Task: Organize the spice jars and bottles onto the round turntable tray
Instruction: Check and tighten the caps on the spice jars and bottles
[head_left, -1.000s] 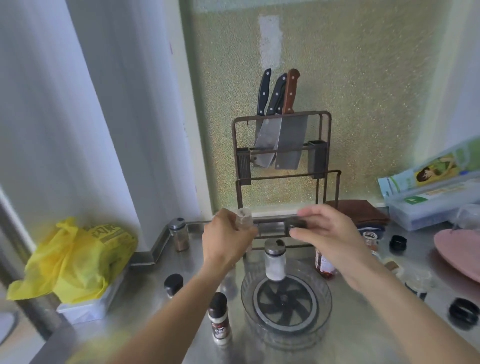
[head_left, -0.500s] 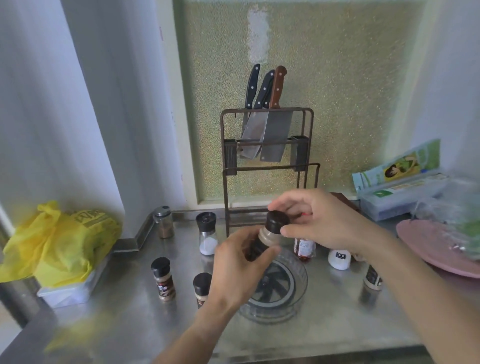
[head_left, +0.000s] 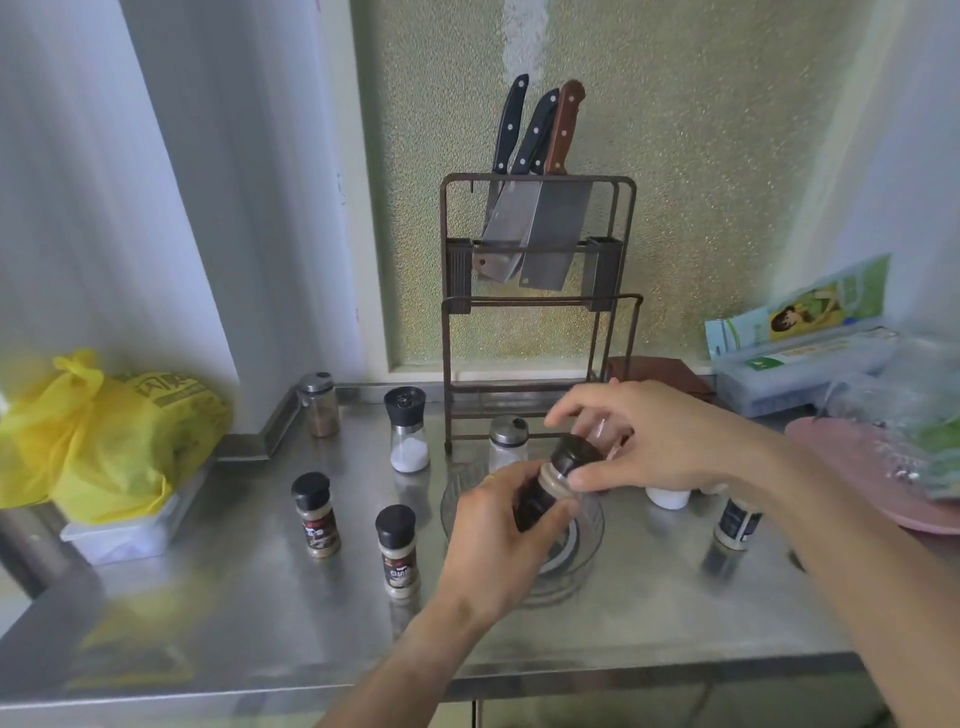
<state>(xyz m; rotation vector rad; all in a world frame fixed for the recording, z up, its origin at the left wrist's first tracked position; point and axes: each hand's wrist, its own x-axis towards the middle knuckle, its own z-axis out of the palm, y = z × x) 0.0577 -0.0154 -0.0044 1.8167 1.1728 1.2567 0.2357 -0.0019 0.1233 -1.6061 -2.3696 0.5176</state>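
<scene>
Spice jar (head_left: 550, 488) held tilted above the clear round turntable tray (head_left: 589, 540) on the steel desk (head_left: 249, 613).
Left hand (head_left: 498, 540) grips its dark-labelled body; the black cap tops pale powder, pinched by the right hand (head_left: 654, 441).

1. The left hand (head_left: 498, 540) grips a dark-labelled spice jar (head_left: 545, 493), tilted, above the clear round turntable tray (head_left: 587, 540).
2. The right hand (head_left: 654, 436) pinches the jar's black cap (head_left: 574, 454).
3. Two black-capped spice jars (head_left: 316, 514) (head_left: 397, 551) stand left of the tray on the steel counter (head_left: 260, 597).
4. A salt grinder (head_left: 408, 428) stands just left of the knife rack (head_left: 537, 312).
</scene>
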